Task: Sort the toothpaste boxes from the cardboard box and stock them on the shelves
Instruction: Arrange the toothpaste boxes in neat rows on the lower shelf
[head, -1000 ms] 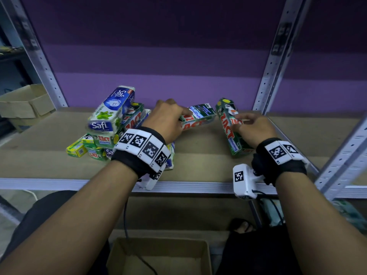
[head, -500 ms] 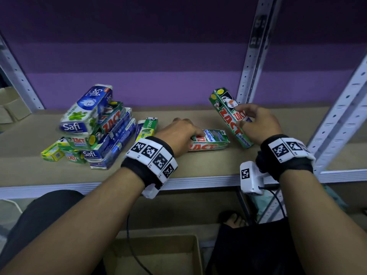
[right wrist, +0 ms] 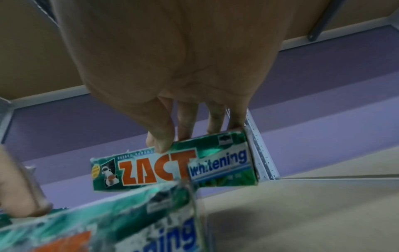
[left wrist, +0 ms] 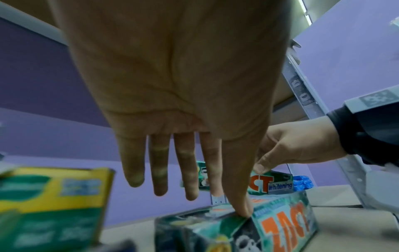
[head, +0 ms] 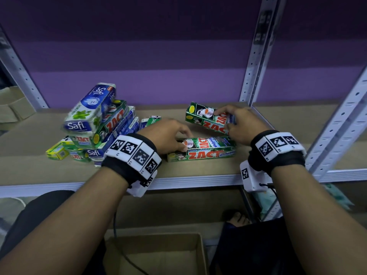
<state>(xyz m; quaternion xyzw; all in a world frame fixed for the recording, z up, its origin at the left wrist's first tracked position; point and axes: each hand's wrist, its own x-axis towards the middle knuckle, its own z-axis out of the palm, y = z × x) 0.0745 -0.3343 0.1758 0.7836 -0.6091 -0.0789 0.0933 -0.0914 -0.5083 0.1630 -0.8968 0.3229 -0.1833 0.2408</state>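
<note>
Held Zact box [head: 208,121] pinched by right hand [head: 241,125], left hand [head: 168,138] fingers straight on flat Zact box [head: 202,148], near shelf [head: 198,177] front edge

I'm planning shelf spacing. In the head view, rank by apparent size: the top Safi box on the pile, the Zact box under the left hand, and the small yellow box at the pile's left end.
1. Safi box and Zact box: too alike to rank; the Zact box is partly covered by the left hand.
2. Yellow box: clearly smallest.

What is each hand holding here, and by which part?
The right hand pinches a green Zact whitening toothpaste box by its long top edge. The left hand holds nothing: its straight fingers only touch a second green Zact box.
</note>
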